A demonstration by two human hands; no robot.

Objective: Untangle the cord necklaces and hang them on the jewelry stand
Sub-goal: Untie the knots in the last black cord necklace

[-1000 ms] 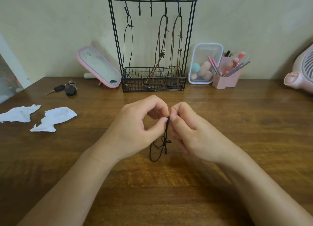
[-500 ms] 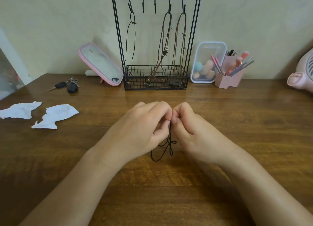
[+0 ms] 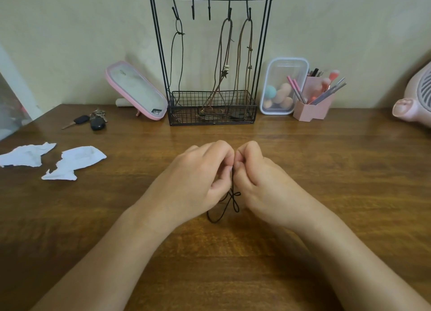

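Both hands meet in front of the stand (image 3: 184, 114), well apart from it on the person's side, above the table (image 3: 326, 170); the left hand (image 3: 193, 182) and the right hand (image 3: 263, 184) sit knuckle to knuckle, each with curled fingers pinching the top of the black cord (image 3: 234, 195) between thumb and forefinger; the fingers hide part of the grip itself. The cord drops from that pinch, its long axis running roughly straight down and slightly away from the stand; small crossed loops sit just below the thumbs, and a larger loop hangs lowest, at or near the tabletop, though I cannot tell whether it touches. By my judgement the tangle is not yet worked out, so picking at those loops is the step in hand. On the stand a black necklace (image 3: 179, 33) hangs from the leftmost hook and two brown necklaces (image 3: 225, 71) from the two rightmost; the two middle hooks (image 3: 193, 11) are bare. Those bare hooks lie straight ahead of the pinch and a little to its left, so the left hand is slightly the nearer; hanging will likely call for lifting the cord up and forward with its loop spread.
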